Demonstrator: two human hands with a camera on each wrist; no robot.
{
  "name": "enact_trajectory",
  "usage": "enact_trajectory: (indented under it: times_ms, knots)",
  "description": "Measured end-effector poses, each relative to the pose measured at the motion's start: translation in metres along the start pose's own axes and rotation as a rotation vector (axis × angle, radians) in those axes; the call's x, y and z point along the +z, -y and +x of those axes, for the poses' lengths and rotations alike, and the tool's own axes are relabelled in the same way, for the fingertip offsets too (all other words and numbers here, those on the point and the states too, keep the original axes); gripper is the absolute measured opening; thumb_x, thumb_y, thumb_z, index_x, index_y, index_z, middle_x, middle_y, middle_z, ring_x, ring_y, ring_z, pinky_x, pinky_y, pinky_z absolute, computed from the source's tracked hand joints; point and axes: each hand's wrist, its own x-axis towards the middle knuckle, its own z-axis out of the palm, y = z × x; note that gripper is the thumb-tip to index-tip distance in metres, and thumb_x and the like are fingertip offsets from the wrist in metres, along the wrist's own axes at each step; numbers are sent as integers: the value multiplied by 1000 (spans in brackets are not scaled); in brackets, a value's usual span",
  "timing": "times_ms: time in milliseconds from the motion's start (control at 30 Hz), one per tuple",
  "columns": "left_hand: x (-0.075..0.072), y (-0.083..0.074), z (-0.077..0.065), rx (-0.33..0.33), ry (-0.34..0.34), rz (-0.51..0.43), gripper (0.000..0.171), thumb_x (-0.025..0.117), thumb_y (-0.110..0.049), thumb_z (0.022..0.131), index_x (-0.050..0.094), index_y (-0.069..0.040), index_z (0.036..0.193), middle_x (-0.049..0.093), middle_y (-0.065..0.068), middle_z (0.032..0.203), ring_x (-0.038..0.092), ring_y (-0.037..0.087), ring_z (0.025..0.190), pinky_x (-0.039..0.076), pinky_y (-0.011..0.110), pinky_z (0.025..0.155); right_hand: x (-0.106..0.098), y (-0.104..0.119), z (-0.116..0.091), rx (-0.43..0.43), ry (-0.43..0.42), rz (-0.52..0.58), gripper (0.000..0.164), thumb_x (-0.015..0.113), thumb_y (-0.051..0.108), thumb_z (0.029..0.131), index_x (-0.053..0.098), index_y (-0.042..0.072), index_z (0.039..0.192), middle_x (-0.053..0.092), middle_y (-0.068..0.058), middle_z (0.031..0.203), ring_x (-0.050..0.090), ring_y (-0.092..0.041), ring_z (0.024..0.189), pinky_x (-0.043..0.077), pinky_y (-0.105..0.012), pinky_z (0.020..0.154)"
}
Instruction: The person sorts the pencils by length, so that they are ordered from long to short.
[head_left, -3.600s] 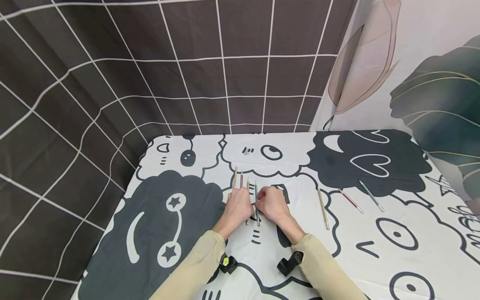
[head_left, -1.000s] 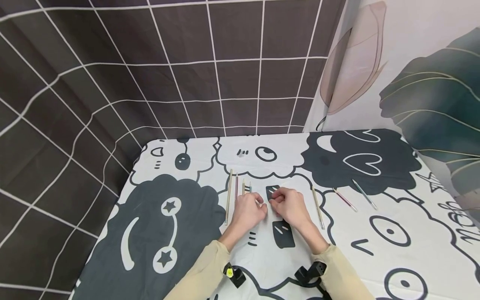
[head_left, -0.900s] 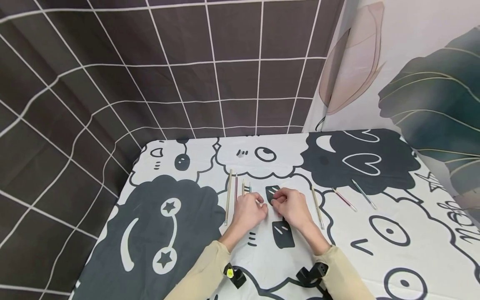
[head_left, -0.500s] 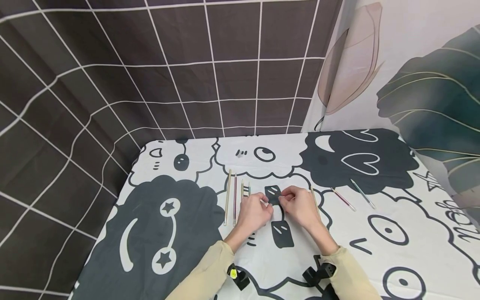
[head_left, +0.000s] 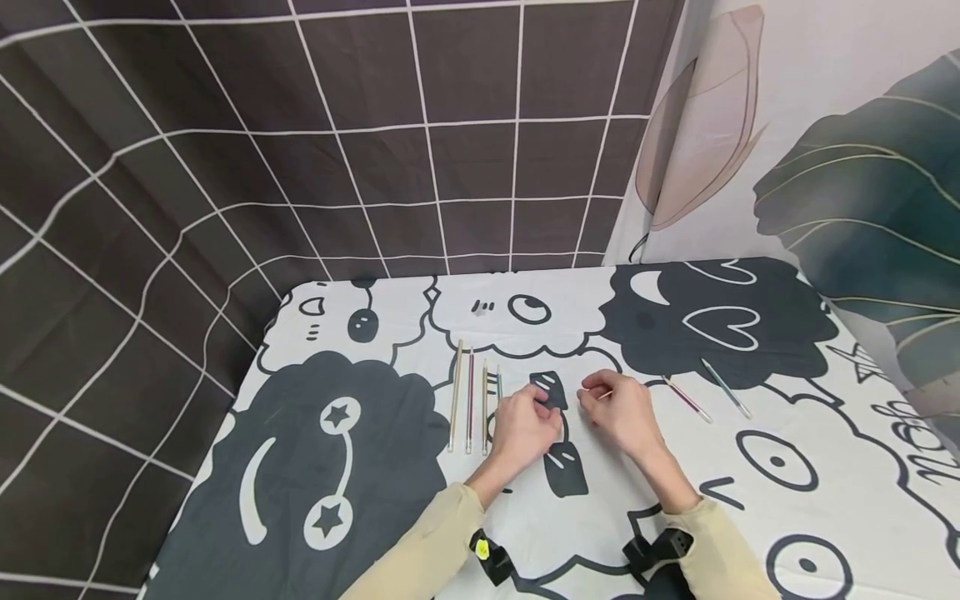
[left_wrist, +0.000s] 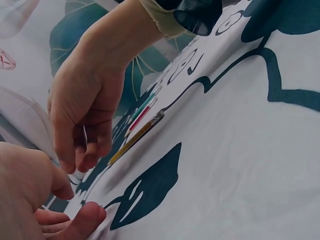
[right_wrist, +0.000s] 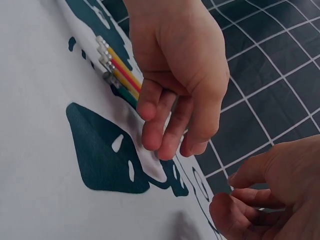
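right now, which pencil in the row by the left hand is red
The second pencil from the left in the head view, between two yellow ones; the fourth is teal.

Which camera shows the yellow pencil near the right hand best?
The left wrist view: the yellow pencil lies there uncovered. The head view hides it behind the right hand; the right wrist view doesn't show it.

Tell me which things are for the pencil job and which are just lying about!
Probably for the job:
left hand
right hand
four left pencils
three right pencils

Just there:
cloth
grid curtain
leafy curtain
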Motion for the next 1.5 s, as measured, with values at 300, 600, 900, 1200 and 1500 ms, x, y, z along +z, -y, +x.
enact_trajectory:
  times_ms: [300, 600, 900, 1200, 1500]
  knots:
    - [17, -9, -5, -4, 33, -35, 11, 74, -11, 80, 71, -2, 87, 65, -6, 63, 59, 3, 57, 48, 22, 61, -13, -13, -3, -11, -42, -3, 8, 69, 1, 84, 70, -3, 91, 66, -5, 70, 61, -10, 48, 45, -22, 48]
    - [31, -17, -11, -1, 45, -74, 12, 74, -10, 80, 72, -2, 89, 66, -5, 63, 60, 3, 59, 49, 24, 68, -24, -20, -9, -4, -72, -24, 10, 67, 2, 86, 70, -4, 94, 65, -4, 71, 57, -8, 48, 43, -24, 47]
    - [41, -23, -14, 6, 6, -147, 14, 74, -7, 78, 71, -2, 91, 63, -8, 64, 58, 1, 59, 47, 22, 67, -35, -30, -12, -31, -148, -76, 9, 68, 1, 84, 72, -3, 91, 67, -4, 71, 59, -7, 53, 43, -19, 53]
    - [54, -29, -13, -13, 18, -158, 14, 75, -8, 79, 71, -4, 91, 63, -9, 64, 59, 1, 60, 47, 21, 64, -51, -42, -17, 4, -159, -74, 10, 66, 0, 85, 70, -4, 93, 67, -6, 70, 60, -7, 50, 43, -18, 49]
    - [68, -39, -6, -2, 10, -139, 15, 77, -9, 77, 71, -5, 91, 64, -8, 63, 57, 0, 59, 46, 17, 61, -62, -51, -18, 14, -187, -56, 11, 65, -1, 85, 69, -6, 94, 68, -10, 73, 62, -8, 48, 46, -17, 48]
